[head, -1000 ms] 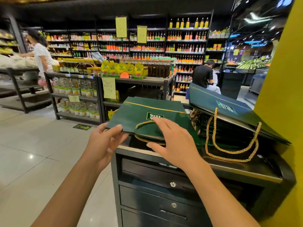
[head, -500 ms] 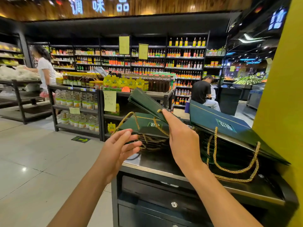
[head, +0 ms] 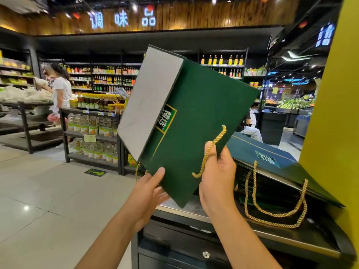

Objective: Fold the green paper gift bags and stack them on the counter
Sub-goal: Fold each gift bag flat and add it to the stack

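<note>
Head view, left hand [head: 147,193] and right hand [head: 217,177] pinching tilted green bag [head: 194,113], stack [head: 287,171] on counter [head: 281,235]

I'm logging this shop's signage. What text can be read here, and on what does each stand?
"调味品": lit sign on the wooden fascia above the shelves.
"精" plus a blurred second character: front label on the held green bag.
Too blurred or small: top label on the stacked bags, shelf price tags, blue sign.

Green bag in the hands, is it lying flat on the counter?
No, the left hand and right hand hold the green bag tilted up in the air above the counter.
</note>
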Demonstrator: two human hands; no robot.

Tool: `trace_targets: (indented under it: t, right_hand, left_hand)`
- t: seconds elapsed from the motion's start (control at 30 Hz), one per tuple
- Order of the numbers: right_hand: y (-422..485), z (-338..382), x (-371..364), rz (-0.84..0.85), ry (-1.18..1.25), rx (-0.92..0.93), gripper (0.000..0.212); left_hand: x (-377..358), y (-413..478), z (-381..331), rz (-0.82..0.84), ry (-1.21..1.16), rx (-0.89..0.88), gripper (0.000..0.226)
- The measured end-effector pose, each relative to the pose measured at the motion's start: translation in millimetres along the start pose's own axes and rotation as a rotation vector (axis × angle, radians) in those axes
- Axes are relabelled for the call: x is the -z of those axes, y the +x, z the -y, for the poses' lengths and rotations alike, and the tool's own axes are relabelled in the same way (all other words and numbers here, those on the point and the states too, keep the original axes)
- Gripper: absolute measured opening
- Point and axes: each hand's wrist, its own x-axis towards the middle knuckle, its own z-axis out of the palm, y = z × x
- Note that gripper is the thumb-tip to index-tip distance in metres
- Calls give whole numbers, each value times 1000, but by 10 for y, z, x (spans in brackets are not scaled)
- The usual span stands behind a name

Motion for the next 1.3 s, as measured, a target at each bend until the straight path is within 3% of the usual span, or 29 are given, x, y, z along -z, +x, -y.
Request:
trace_targets:
  t: [0.23, 0.33, 0.47, 0.57, 0.73, 0.83, 0.9, 1.0, 1.13, 1.2, 1.23, 1.3]
  right_hand:
    - [-5, -181, 107, 196, 4, -223, 6]
    - [-5, -187, 230, 344, -113, -317, 12]
    - [-48, -157, 445, 527, -487, -399, 17]
    - [-62, -162, 573, 571, -695, -318, 19]
    - [-51, -300, 698, 496, -869, 116, 18]
    - [87, -492, 764, 521, -1004, 300, 23]
    - [201, -659, 848, 625, -1160, 306, 37]
    - [239, -841, 966, 751, -1226, 157, 46]
    - [218, -918, 1012, 756, -1208, 126, 47]
    - [215, -914, 1000, 749, -1210, 132, 47]
    - [211, -915, 996, 746, -1209, 131, 47]
    - [205, -916, 998, 746, -1210, 132, 47]
  left_hand:
    - [279, -1, -101, -270, -237, -186, 36]
    - [440, -17, -197, -340, -156, -220, 35]
    - [685, -8, -222, -419, 36, -190, 33]
    - [804, 1, -179, -428, 149, -171, 33]
    - [927, 66, -45, -453, 298, -101, 39]
    - [931, 97, 19, -481, 416, -63, 30]
    - [898, 110, 35, -500, 471, -84, 23]
    - [889, 172, 28, -515, 630, -138, 19]
    - [836, 224, -2, -577, 1140, -165, 43]
    - [737, 186, -15, -662, 1416, -281, 45]
    - [662, 163, -20, -649, 1457, -394, 42]
    - [451, 114, -35, -458, 1364, -548, 29]
